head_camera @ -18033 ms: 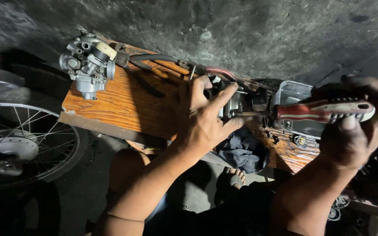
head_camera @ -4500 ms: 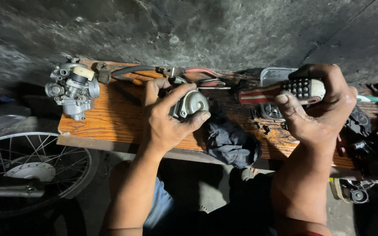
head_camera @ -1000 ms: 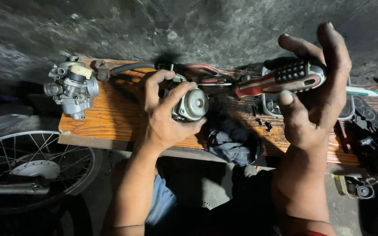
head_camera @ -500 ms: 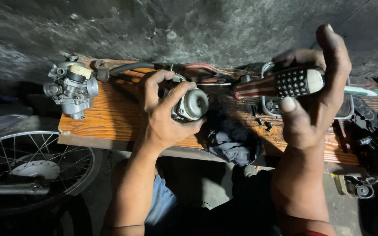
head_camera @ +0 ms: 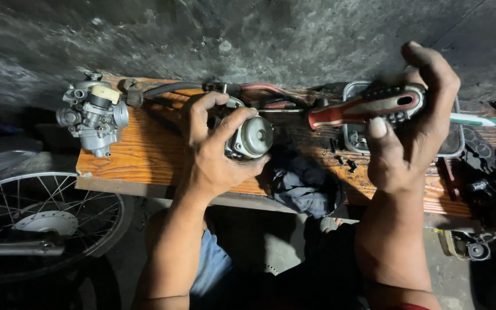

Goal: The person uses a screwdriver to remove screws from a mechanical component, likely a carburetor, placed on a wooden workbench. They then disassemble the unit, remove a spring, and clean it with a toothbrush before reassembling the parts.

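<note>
Left hand (head_camera: 216,152) clasps the metal carburettor part (head_camera: 250,136) over the wooden board's (head_camera: 139,158) near edge, right hand (head_camera: 411,123) loosely fingers the red-handled screwdriver (head_camera: 368,106) aimed at it; that slack grip risks the blade slipping off onto the fingers.

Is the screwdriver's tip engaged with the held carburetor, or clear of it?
Cannot tell. The screwdriver in the right hand lies level, pointing at the carburetor; its tip is lost in shadow.

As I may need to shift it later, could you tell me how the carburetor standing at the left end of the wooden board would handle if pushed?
The carburetor looks like solid cast metal, so probably heavy for its size and stiff. Its lumpy, uneven underside suggests it may tip rather than slide.
</note>
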